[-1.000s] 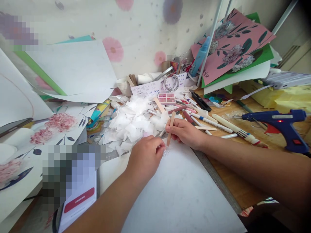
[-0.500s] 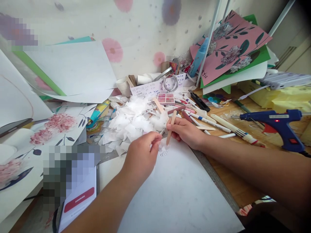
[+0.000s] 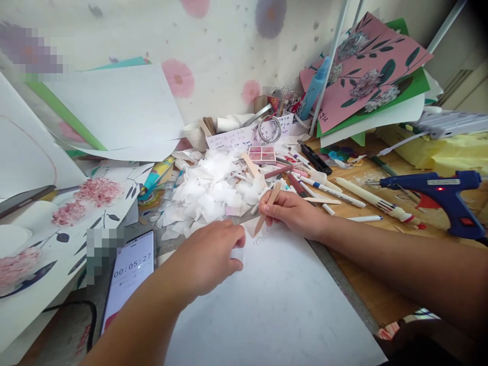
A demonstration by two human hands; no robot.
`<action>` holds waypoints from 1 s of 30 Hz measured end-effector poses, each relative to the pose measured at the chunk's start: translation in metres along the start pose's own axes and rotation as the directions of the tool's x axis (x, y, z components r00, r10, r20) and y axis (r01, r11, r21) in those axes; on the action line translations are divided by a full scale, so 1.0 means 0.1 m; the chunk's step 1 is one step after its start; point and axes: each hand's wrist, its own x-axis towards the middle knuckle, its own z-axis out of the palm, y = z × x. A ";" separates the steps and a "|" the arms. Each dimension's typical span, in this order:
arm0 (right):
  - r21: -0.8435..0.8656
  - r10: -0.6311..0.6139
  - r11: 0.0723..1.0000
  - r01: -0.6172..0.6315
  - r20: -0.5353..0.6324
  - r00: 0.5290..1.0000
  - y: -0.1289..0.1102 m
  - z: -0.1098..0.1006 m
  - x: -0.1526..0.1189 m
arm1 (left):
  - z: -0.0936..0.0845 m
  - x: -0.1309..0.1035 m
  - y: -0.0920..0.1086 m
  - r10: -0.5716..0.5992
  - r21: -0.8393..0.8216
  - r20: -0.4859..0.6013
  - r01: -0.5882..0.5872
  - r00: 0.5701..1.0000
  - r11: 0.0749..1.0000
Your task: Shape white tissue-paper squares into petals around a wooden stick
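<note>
My right hand [image 3: 287,213] pinches a flat wooden craft stick [image 3: 267,209], tilted with its lower end by small clear blobs [image 3: 259,240] on a large white sheet of paper [image 3: 274,300]. Left of the stick, my left hand [image 3: 213,254] is held above the sheet, fingers curled. A small pale piece of tissue paper [image 3: 237,253] shows between its thumb and forefinger. Just beyond both hands lies a loose heap of white tissue paper pieces [image 3: 208,185].
On the right a blue hot glue gun [image 3: 438,185] with a lit red light lies beside several pens [image 3: 335,194]. A phone with a timer [image 3: 131,267] is at the left. Flower pictures [image 3: 95,193] and a small palette [image 3: 262,155] stand around the heap.
My left hand has moved left and toward me, away from the stick, and its thumb and forefinger have parted. The stick in my right hand leans more, its lower end further left.
</note>
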 end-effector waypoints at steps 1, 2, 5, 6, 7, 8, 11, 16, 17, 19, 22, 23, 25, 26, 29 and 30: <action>-0.010 -0.002 1.000 0.002 -0.027 1.000 0.01 0.00 0.00 | 0.00 0.00 0.00 -0.008 -0.001 0.008 0.008 1.000 1.000; -0.019 -0.004 1.000 0.003 -0.058 0.998 0.02 -0.01 0.00 | 0.00 0.00 0.01 -0.021 -0.006 0.018 0.021 1.000 1.000; -0.041 -0.005 0.999 -0.001 -0.135 0.991 0.04 -0.03 0.00 | 0.01 0.01 0.00 -0.010 -0.021 0.047 0.011 0.999 1.000; -0.046 -0.003 0.999 -0.004 -0.147 0.989 0.05 -0.03 -0.01 | 0.01 0.01 -0.01 0.011 -0.026 0.041 -0.010 0.999 1.000; -0.049 0.001 0.999 -0.008 -0.152 0.988 0.05 -0.03 -0.01 | 0.01 0.01 -0.01 0.030 -0.035 0.017 -0.029 0.999 0.999; -0.050 0.004 0.999 -0.012 -0.153 0.988 0.05 -0.03 -0.01 | 0.01 0.03 -0.02 0.041 -0.056 -0.028 -0.043 0.999 0.997; -0.050 0.008 0.999 -0.016 -0.152 0.988 0.04 -0.02 0.00 | 0.04 0.09 -0.03 -0.026 -0.196 -0.283 -0.031 0.959 0.980; -0.035 0.008 0.999 -0.013 -0.154 0.988 0.05 -0.01 0.02 | 0.18 0.23 0.04 -0.216 -0.403 -0.565 -0.037 0.796 0.915; -0.029 0.007 0.999 -0.012 -0.153 0.988 0.05 -0.01 0.02 | 0.21 0.25 0.05 -0.213 -0.417 -0.547 -0.043 0.810 0.908; -0.017 0.006 1.000 -0.008 -0.150 0.989 0.06 -0.01 0.03 | 0.26 0.27 0.07 -0.189 -0.423 -0.486 -0.041 0.853 0.905; 0.003 0.005 1.000 -0.005 -0.145 0.989 0.06 -0.01 0.02 | 0.29 0.26 0.08 -0.182 -0.422 -0.421 -0.014 0.889 0.906; 0.009 0.007 1.000 -0.005 -0.144 0.990 0.06 -0.01 0.02 | 0.29 0.26 0.08 -0.186 -0.420 -0.406 -0.002 0.895 0.907; 0.021 0.009 1.000 -0.006 -0.142 0.990 0.04 -0.01 0.01 | 0.28 0.25 0.08 -0.204 -0.416 -0.391 0.025 0.898 0.909; 0.026 0.011 1.000 -0.007 -0.137 0.991 0.03 -0.01 0.01 | 0.28 0.26 0.07 -0.217 -0.413 -0.392 0.040 0.894 0.910; 0.019 0.012 1.000 -0.010 -0.096 0.995 0.00 0.00 -0.01 | 0.27 0.26 0.05 -0.266 -0.402 -0.416 0.086 0.870 0.912; 0.008 0.013 1.000 -0.013 -0.081 0.997 0.00 0.00 -0.01 | 0.27 0.26 0.05 -0.277 -0.397 -0.424 0.098 0.862 0.913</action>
